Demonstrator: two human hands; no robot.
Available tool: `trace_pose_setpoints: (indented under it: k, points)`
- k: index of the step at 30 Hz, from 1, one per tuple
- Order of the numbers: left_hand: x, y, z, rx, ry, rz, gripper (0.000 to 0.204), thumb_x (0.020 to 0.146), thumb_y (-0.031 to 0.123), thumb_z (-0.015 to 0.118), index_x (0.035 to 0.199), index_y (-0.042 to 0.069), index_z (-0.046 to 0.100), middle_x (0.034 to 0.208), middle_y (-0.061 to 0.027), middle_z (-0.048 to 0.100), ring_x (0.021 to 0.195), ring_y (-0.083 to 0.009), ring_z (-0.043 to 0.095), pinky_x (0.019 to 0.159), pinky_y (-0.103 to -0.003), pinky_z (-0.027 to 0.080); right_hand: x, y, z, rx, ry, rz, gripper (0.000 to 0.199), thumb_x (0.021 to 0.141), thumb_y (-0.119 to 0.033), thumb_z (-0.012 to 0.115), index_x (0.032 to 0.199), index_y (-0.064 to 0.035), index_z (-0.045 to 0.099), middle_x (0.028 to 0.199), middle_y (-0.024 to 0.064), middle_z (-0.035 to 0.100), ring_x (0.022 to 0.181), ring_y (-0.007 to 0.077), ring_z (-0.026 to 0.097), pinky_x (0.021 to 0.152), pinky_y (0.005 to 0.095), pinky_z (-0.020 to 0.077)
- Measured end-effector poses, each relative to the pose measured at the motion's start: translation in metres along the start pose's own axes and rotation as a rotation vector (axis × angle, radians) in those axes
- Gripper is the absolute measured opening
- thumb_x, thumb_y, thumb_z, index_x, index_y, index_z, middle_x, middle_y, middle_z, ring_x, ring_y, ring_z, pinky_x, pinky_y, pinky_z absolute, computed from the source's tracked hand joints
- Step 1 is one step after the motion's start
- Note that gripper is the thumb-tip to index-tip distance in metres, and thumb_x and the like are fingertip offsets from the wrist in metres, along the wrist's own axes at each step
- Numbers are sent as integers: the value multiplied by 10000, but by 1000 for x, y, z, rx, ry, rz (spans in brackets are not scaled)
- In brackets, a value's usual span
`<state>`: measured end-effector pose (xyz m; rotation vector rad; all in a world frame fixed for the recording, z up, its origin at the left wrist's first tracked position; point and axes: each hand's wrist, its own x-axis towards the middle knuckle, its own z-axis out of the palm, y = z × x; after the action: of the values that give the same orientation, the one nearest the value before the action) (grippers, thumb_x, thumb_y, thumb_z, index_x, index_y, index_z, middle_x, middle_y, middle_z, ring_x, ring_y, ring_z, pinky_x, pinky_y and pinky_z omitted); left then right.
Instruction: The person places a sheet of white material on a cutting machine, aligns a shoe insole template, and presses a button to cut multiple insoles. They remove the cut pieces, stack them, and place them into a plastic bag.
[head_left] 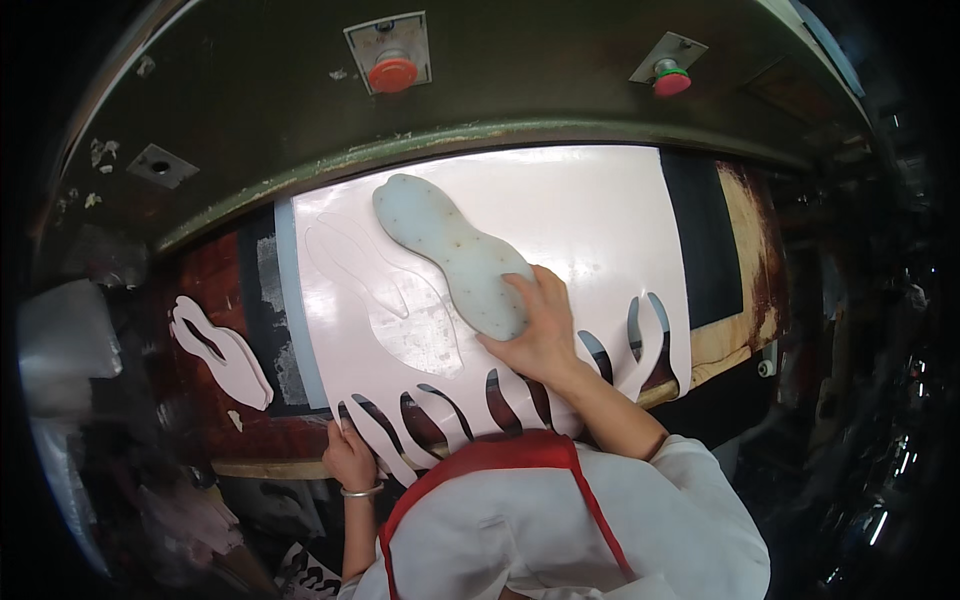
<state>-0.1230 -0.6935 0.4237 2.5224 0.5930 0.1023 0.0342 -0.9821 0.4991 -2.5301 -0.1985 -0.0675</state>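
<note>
A pale pink sheet (580, 215) lies across the work surface, its near edge cut into curved strips with gaps between. On top of it rests a pale blue-green, sole-shaped cutting die (450, 250), slanting from far left to near right. My right hand (545, 325) grips the die's near end, thumb at its edge and fingers over its top. To the left of the die, a matching sole outline (400, 315) shows in the sheet. At the sheet's near left corner, my left hand (350, 455) is closed on a strip of the edge; its fingertips are partly hidden.
Pink sole-shaped pieces (222, 355) lie stacked at the left. Beyond the sheet stands a dark green machine beam (520, 70) with a red push button (393, 72) and another red button (671, 80). A dark mat (705, 240) extends under the sheet's right side.
</note>
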Motion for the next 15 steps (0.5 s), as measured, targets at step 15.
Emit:
trace_pose_setpoints:
  k: [15]
  points:
    - [-27,-13,1,-61,9,18,240,969,231,463,849,41,546,559,-192,532,516,-411,550,452,-464,377,-35,94,-40,-80,233,-164,865,506,-157,883,1233,-37,431,1263,194,465,1151,338,496,958,405,433]
